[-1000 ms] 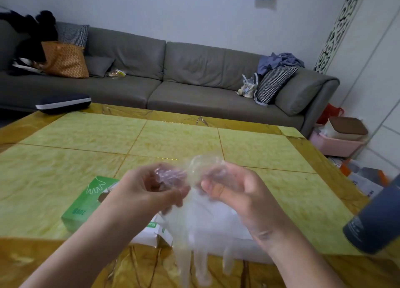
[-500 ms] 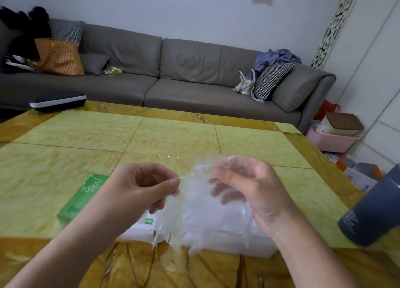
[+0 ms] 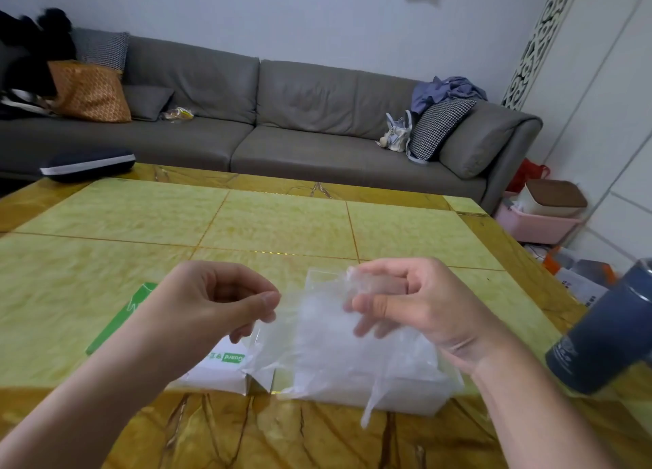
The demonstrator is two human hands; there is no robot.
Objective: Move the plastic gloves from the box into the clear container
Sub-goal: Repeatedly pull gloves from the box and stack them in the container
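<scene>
A bunch of thin clear plastic gloves [image 3: 324, 331] hangs stretched between my two hands above the table. My left hand [image 3: 215, 303] pinches its left edge between thumb and forefinger. My right hand [image 3: 412, 299] grips the upper right part with curled fingers. Right under the gloves sits the clear container [image 3: 405, 394], its near wall showing and its inside mostly hidden by the plastic. The green and white glove box [image 3: 225, 366] lies on its side at the container's left, partly behind my left forearm.
The table [image 3: 282, 221] is yellow-green tile with a brown marbled border. A dark blue tumbler [image 3: 603, 331] stands at the right edge near my right forearm. A dark case [image 3: 88, 163] lies at the far left corner. A grey sofa [image 3: 282, 116] runs behind.
My hands have moved apart, spreading the bunched gloves into a wider sheet, and lowered them over the container. The dangling glove fingers now hang shorter.
</scene>
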